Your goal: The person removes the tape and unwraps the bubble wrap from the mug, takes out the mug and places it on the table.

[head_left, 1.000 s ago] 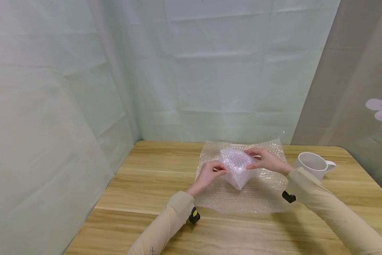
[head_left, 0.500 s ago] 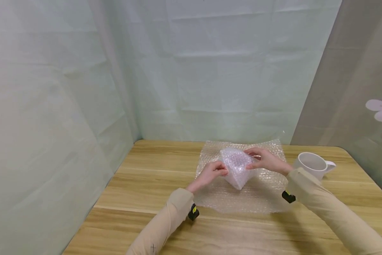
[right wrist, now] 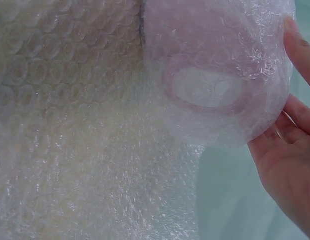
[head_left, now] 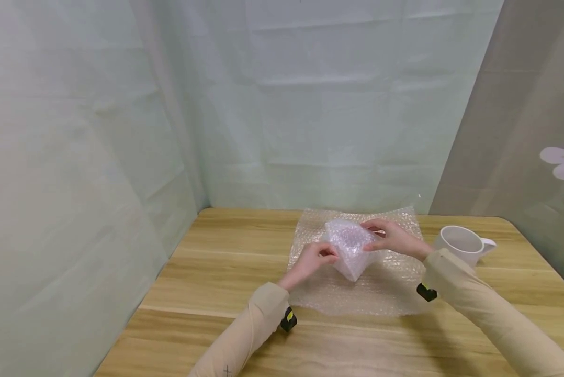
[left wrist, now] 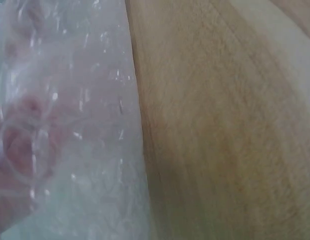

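Observation:
A pinkish mug (head_left: 351, 240) stands inside bubble wrap (head_left: 367, 293), part of which is folded up around it to a point at the front. Through the plastic, the right wrist view shows its pink body and a looped handle (right wrist: 204, 90). My left hand (head_left: 309, 262) pinches the wrap at the bundle's left side; in the left wrist view the fingers are blurred behind plastic. On the right side, my right hand (head_left: 395, 239) grips the wrapped mug with thumb and fingers spread apart around it.
Just beyond my right wrist, a white mug (head_left: 461, 245) stands on the wooden table (head_left: 225, 283), its handle to the right. Pale cloth (head_left: 329, 115) hangs behind and to the left. The flat wrap reaches the table's back edge.
My left hand has shifted very slightly, with its fingers a bit further onto the bundle's left side. The right hand and the wrapped mug look unmoved.

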Demonstrator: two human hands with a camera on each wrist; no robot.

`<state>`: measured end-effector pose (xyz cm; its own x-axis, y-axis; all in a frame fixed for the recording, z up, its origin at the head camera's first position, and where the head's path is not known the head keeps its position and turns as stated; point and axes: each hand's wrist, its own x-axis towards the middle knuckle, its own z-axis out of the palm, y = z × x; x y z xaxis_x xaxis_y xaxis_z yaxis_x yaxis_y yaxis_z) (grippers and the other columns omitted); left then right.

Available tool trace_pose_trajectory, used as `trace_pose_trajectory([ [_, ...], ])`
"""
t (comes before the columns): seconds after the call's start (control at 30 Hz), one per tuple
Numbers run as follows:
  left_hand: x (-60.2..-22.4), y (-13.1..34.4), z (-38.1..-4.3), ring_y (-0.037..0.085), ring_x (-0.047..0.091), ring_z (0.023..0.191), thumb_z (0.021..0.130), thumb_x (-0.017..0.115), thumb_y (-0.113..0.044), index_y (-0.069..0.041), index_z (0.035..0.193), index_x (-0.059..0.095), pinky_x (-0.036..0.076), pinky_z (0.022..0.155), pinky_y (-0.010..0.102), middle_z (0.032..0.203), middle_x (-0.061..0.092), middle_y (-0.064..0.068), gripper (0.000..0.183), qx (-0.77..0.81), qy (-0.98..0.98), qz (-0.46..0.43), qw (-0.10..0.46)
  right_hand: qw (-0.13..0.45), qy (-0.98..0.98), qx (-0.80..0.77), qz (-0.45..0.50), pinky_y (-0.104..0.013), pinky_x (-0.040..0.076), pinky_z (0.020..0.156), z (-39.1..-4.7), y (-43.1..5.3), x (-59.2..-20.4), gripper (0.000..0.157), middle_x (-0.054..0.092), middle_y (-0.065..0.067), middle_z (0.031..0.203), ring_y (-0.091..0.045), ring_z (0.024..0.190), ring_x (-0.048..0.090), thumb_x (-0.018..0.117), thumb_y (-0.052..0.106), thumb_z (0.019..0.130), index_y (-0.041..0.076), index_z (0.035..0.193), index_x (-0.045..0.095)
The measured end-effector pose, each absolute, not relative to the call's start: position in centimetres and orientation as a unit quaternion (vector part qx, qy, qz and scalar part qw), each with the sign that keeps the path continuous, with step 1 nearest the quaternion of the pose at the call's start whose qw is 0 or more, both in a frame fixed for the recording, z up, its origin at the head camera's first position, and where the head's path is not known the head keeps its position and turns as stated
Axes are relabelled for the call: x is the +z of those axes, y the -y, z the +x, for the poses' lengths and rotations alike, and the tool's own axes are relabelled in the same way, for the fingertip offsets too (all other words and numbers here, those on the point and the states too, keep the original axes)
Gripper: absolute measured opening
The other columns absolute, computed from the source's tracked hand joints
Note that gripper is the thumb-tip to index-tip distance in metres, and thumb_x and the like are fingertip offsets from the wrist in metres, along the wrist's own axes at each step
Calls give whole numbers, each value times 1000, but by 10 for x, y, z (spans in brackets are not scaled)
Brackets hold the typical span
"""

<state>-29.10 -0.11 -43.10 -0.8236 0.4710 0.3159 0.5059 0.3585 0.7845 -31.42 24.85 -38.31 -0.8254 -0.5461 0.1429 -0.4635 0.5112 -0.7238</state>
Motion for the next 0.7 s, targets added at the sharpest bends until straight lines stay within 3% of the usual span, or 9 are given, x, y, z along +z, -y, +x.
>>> trace_pose_trajectory([
  [0.3,-426,1,-288,6,50,62,82,64,-4,-1,77,62,45,57,20,67,56,-2,7,-501,820,-277,-4,39,-871,-393,-291,-49,38,88,-312,-244,-380,60,48,-22,122,-37,110,45,74,17,76,-7,123,47],
  [0.43,-425,1,-286,8,52,64,84,63,-2,3,77,60,50,62,26,70,57,2,8,-549,792,-263,-44,44,-872,-390,-291,-51,38,88,-299,-236,-366,57,47,-26,121,-41,110,44,72,9,76,-12,122,45],
  [0.53,-422,1,-286,11,54,66,84,62,-2,4,79,60,51,67,34,72,58,4,8,-574,775,-256,-68,44,-875,-384,-293,-49,39,88,-301,-239,-366,58,48,-25,121,-39,109,44,73,13,76,-11,122,46],
  [0.7,-421,4,-286,11,55,67,83,63,-1,2,82,61,51,68,35,74,59,2,5,-579,770,-257,-71,48,-873,-388,-291,-47,38,90,-316,-249,-382,64,49,-18,122,-34,110,45,75,26,74,-5,124,47],
])
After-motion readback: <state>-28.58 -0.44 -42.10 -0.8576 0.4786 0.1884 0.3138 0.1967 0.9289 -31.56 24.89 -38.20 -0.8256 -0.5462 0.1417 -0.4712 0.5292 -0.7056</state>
